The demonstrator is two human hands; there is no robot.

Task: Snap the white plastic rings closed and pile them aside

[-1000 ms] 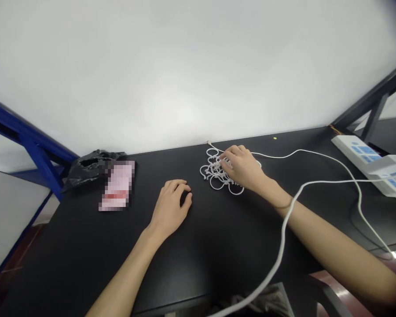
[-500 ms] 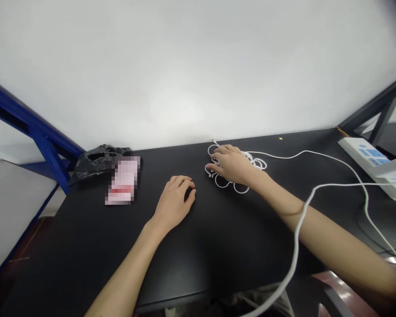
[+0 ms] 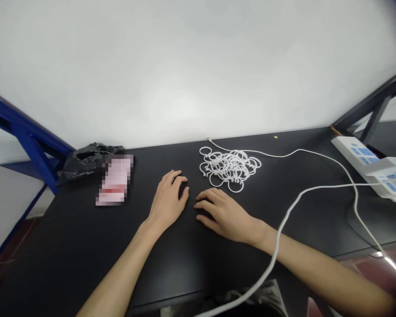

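Basically, my left hand and right hand were empty, loosely half-curled, and the white rings looked tangled, so tugging one could've dragged the thin cable.

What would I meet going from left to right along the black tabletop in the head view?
Black plastic bag → left hand → heap of white rings → white unit with blue markings.
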